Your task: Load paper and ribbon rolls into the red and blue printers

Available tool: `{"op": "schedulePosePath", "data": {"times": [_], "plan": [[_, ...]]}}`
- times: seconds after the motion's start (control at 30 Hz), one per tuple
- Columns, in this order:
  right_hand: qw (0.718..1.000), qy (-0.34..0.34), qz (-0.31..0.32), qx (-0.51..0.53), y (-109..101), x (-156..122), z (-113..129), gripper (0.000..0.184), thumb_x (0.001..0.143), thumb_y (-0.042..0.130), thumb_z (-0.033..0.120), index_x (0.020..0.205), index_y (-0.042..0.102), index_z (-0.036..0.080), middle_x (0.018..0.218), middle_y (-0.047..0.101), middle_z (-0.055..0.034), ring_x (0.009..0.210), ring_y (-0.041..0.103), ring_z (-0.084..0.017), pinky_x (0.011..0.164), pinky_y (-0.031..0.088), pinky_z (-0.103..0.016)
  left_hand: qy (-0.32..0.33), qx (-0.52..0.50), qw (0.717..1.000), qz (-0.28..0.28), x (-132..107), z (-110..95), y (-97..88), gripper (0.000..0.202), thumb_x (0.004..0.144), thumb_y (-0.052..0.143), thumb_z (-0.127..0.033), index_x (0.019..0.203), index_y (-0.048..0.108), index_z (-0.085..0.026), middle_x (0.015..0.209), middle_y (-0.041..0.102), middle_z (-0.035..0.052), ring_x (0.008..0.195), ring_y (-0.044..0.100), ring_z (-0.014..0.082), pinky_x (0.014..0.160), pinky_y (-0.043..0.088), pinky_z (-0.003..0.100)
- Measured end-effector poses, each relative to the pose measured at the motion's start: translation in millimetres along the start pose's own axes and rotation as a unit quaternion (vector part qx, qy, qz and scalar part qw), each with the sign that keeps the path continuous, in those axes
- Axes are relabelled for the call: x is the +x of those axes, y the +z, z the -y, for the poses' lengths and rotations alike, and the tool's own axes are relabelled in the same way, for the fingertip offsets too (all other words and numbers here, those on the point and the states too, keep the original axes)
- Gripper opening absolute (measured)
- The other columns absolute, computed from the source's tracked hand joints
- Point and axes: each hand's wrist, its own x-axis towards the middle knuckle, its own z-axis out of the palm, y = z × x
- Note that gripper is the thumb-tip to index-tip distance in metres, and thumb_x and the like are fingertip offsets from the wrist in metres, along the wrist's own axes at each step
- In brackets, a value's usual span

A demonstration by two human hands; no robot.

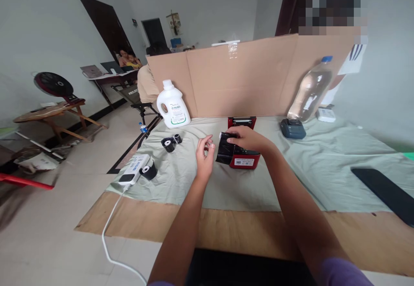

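Note:
A roll in shiny black wrapping [224, 153] is in my right hand [247, 138], with the thumb and fingers closed around its upper part. It is held at the left side of a red and black printer [246, 162] whose lid stands raised, and partly covers it. A label with a square code is on the printer's front. My left hand [205, 151] is just left of the roll, apart from it, fingers loosely bent and spread with nothing in them. My right hand hides the printer's middle.
Several black-wrapped rolls [168, 145] lie on the left of the green cloth, near a white power strip [135, 169]. Behind are a white jug [174, 109] and a cardboard screen [239, 74]. A large bottle [310, 89], black device [293, 128] and phone [384, 191] are right.

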Motion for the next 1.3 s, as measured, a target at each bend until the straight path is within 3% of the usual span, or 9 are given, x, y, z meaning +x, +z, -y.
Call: {"op": "schedulePosePath", "data": {"times": [0.17, 0.37, 0.57, 0.73, 0.87, 0.97, 1.07, 1.2, 1.3], "plan": [[0.997, -0.025, 0.055, 0.04, 7.8, 2.9, 8.0, 0.022, 0.093, 0.051, 0.03, 0.09, 0.067, 0.016, 0.085, 0.068, -0.0043, 0.078, 0.06, -0.017, 0.07, 0.042, -0.028, 0.097, 0.062, 0.991, 0.069, 7.7, -8.3, -10.2, 0.042, 0.088, 0.063, -0.037, 0.129, 0.062, -0.025, 0.124, 0.064, 0.0083, 0.107, 0.059, 0.0213, 0.089, 0.048, 0.032], [0.987, 0.025, 0.078, 0.135, 8.7, 2.7, 7.4, 0.035, 0.097, 0.045, 0.044, 0.078, 0.06, 0.017, 0.055, 0.047, 0.0042, 0.054, 0.046, -0.012, 0.056, 0.036, -0.026, 0.107, 0.076, 0.986, 0.103, 12.2, 4.4, -15.8, 0.041, 0.085, 0.068, -0.037, 0.124, 0.065, -0.025, 0.102, 0.066, 0.0051, 0.09, 0.059, 0.0174, 0.081, 0.048, 0.029], [0.984, -0.033, 0.047, 0.167, 10.8, 3.0, 3.7, 0.032, 0.082, 0.064, 0.028, 0.111, 0.063, 0.014, 0.094, 0.066, -0.0035, 0.082, 0.059, -0.016, 0.074, 0.044, -0.027, 0.004, 0.006, 0.998, 0.066, 11.4, 13.9, -14.4, 0.043, 0.084, 0.068, -0.043, 0.121, 0.065, -0.019, 0.079, 0.061, 0.0008, 0.073, 0.056, 0.0136, 0.072, 0.048, 0.025], [0.982, -0.066, 0.014, 0.176, 23.0, 7.6, 1.3, 0.028, 0.08, 0.061, 0.021, 0.107, 0.062, 0.014, 0.089, 0.063, -0.0014, 0.081, 0.058, -0.016, 0.074, 0.044, -0.027, -0.041, -0.071, 0.993, 0.088, 10.1, 14.3, -10.1, 0.053, 0.084, 0.067, -0.048, 0.126, 0.058, -0.018, 0.07, 0.06, -0.0014, 0.063, 0.056, 0.0127, 0.064, 0.048, 0.025], [0.984, -0.069, -0.006, 0.164, 27.4, 8.4, 4.3, 0.028, 0.079, 0.063, 0.02, 0.106, 0.06, 0.015, 0.088, 0.062, -0.0005, 0.08, 0.057, -0.016, 0.074, 0.044, -0.028, -0.072, -0.111, 0.988, 0.085, 10.5, 12.9, -10.0, 0.051, 0.073, 0.077, -0.049, 0.111, 0.061, -0.018, 0.068, 0.06, -0.0022, 0.058, 0.054, 0.0112, 0.056, 0.044, 0.023], [0.977, -0.076, 0.02, 0.196, 26.1, 7.3, 5.9, 0.032, 0.082, 0.061, 0.022, 0.113, 0.058, 0.016, 0.093, 0.065, -0.0016, 0.085, 0.06, -0.017, 0.079, 0.046, -0.03, -0.11, -0.184, 0.969, 0.126, 10.8, 13.9, -11.4, 0.04, 0.08, 0.068, -0.055, 0.088, 0.062, -0.016, 0.058, 0.05, -0.0042, 0.052, 0.047, 0.0091, 0.054, 0.039, 0.023], [0.973, -0.083, 0.028, 0.214, 25.2, 6.8, 5.6, 0.029, 0.084, 0.061, 0.024, 0.111, 0.059, 0.017, 0.097, 0.067, -0.0034, 0.09, 0.062, -0.019, 0.082, 0.047, -0.032, -0.153, -0.249, 0.945, 0.146, 11.2, 16.7, -11.1, 0.047, 0.085, 0.061, -0.06, 0.069, 0.057, -0.015, 0.054, 0.042, -0.0041, 0.051, 0.043, 0.0087, 0.054, 0.038, 0.024], [0.98, -0.076, -0.008, 0.184, 28.5, 8.2, 3.3, 0.023, 0.083, 0.061, 0.024, 0.105, 0.063, 0.016, 0.093, 0.068, -0.0039, 0.088, 0.063, -0.02, 0.079, 0.047, -0.032, -0.096, -0.223, 0.962, 0.121, 12.3, 20.4, -7.8, 0.042, 0.077, 0.075, -0.051, 0.1, 0.066, -0.017, 0.078, 0.063, 0.0013, 0.07, 0.058, 0.0125, 0.066, 0.046, 0.025], [0.983, -0.07, -0.016, 0.171, 32.3, 10.4, 2.8, 0.022, 0.082, 0.062, 0.024, 0.103, 0.064, 0.015, 0.095, 0.068, -0.0045, 0.088, 0.063, -0.02, 0.079, 0.047, -0.031, -0.046, -0.189, 0.976, 0.102, 11.4, 20.9, -7.0, 0.063, 0.071, 0.084, -0.037, 0.126, 0.057, -0.023, 0.096, 0.068, 0.0029, 0.083, 0.064, 0.0154, 0.073, 0.05, 0.026]]}}
